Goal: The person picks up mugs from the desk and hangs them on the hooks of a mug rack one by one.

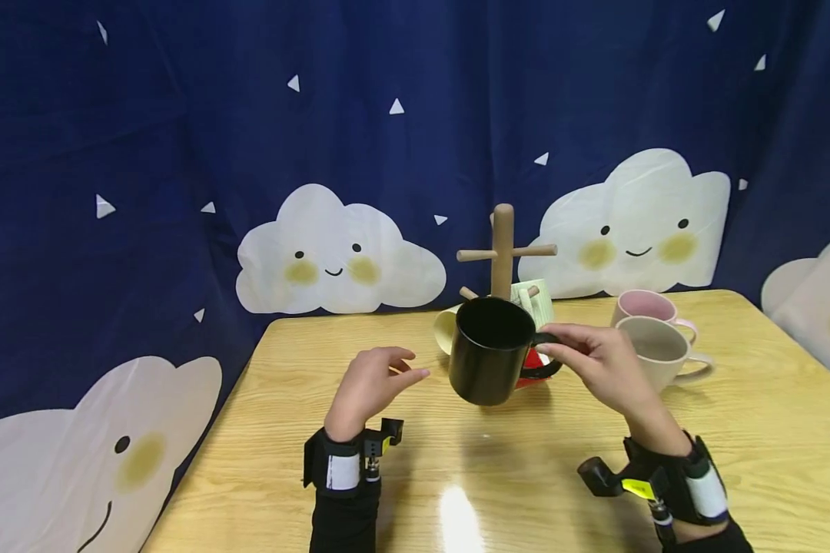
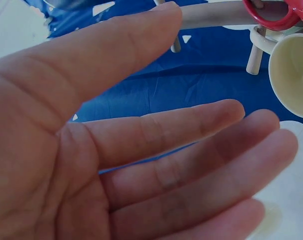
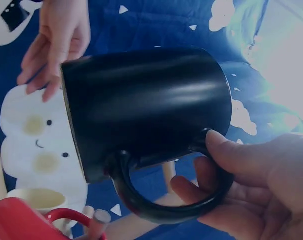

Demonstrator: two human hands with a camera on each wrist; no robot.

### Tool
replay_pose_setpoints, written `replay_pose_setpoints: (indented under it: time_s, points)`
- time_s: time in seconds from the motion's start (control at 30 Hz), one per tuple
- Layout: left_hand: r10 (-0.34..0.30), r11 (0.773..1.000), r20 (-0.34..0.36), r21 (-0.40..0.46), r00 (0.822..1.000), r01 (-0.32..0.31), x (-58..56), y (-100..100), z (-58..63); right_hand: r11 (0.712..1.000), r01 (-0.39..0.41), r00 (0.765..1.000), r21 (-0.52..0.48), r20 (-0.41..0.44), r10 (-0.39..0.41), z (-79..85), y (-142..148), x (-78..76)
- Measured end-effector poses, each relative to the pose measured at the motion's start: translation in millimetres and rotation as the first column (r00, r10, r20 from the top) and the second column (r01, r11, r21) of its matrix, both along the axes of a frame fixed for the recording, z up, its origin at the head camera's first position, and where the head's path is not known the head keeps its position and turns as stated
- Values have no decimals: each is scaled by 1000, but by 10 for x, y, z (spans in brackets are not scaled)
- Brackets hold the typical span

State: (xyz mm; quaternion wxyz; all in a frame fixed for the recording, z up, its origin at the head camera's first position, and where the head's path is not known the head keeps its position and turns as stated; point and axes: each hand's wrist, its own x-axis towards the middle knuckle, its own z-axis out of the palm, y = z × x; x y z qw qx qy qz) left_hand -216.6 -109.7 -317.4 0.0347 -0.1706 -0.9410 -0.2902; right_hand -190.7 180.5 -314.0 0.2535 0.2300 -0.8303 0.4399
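My right hand [image 1: 598, 365] pinches the handle of a black mug [image 1: 487, 369], thumb on one side and fingers through or behind the loop. The mug hangs above the table with its mouth tipped toward me. In the right wrist view the black mug [image 3: 146, 110] lies sideways across the picture, its handle in the fingers. My left hand [image 1: 376, 384] hovers left of the mug, apart from it, with fingers loosely extended. The left wrist view shows that hand [image 2: 141, 150] holding nothing. Behind the black mug stands a wooden mug tree [image 1: 502, 253] with bare upper pegs.
On the mug tree's lower part are a cream mug [image 1: 444, 330], a pale ribbed mug [image 1: 542, 303] and a red mug [image 3: 16, 220], partly hidden. A pink mug [image 1: 643, 306] and a beige mug [image 1: 653, 349] stand at the right of the wooden table [image 1: 249, 461]. A blue cloud-print curtain [image 1: 360, 46] hangs behind.
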Motion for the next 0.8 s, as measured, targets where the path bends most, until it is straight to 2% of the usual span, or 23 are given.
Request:
replay_pose_setpoints:
  time_s: [0.1,0.23,0.37,0.47,0.53,0.6,0.7,0.77,0.8]
  points:
    - [9,1000,8,5,1000,-9,1,8,-3,998,3,999,68,54,-6,-29,-51,4]
    - [10,1000,1,-6,1000,-10,-6,7,-1,986,6,996,169,83,-20,-66,-90,-13]
    - [4,1000,-20,-3,1000,-4,-17,25,3,983,-63,980,172,197,28,-95,-102,-31]
    - [21,997,14,72,1000,-22,-37,56,6,984,-114,954,137,292,69,-103,-101,-37]
    - [27,983,68,181,997,-39,-51,77,8,984,-122,946,128,316,76,-103,-100,-39]
    - [2,945,145,324,989,-49,-58,105,14,985,-116,946,124,316,72,-100,-102,-40]
    - [-118,839,255,542,960,-41,-58,163,4,988,-84,955,131,295,42,-93,-107,-37]
    - [-197,780,306,625,931,-41,-53,223,-20,989,-56,961,140,274,15,-87,-116,-30]
    - [-224,763,321,645,920,-39,-49,261,-36,988,-43,965,146,263,3,-83,-122,-26]
